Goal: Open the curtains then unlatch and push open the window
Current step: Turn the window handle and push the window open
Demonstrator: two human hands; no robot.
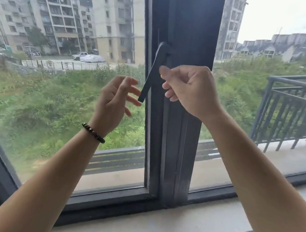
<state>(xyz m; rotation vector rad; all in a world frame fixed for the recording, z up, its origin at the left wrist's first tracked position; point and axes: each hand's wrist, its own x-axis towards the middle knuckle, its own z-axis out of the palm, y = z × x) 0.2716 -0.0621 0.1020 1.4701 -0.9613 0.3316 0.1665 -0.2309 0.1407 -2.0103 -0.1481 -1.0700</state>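
Note:
A dark window handle [151, 73] hangs pointing down and slightly left on the dark centre frame [181, 100] of the window. My left hand [115, 97], with a bead bracelet at the wrist, is just left of the handle's lower tip, fingers spread and holding nothing. My right hand [186, 87] hovers right of the handle with fingers loosely curled; it does not grip the handle. The left window pane [54, 94] sits in its frame. No curtain is in view.
A pale window sill [154, 226] runs along the bottom. The dark bottom frame rail [109, 201] lies above it. Outside are a dark balcony railing [294, 106] at the right, green scrub and apartment blocks.

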